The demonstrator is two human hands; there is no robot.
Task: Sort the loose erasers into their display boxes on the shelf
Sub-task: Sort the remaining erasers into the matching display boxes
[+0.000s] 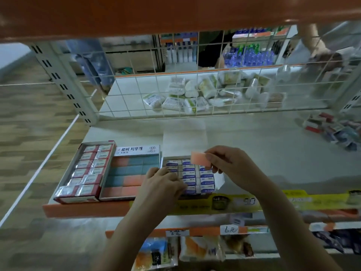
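Three display boxes stand side by side at the shelf's front edge. The left red box (64,197) holds wrapped erasers in red sleeves. The middle box (136,151) holds bare pink and teal erasers. The right box (218,182) holds white erasers with blue sleeves. My right hand (232,169) pinches a loose pink eraser (199,158) above the right box. My left hand (164,184) has its fingers curled over the seam between the middle and right boxes, touching the blue-sleeved erasers; whether it holds one is hidden.
The white shelf (273,153) stretches right to a heap of loose packets (336,132) at the far right. A wire grid (175,90) backs the shelf. Overhead hangs an orange shelf (175,14). Below, price tags and bagged goods (201,249) hang.
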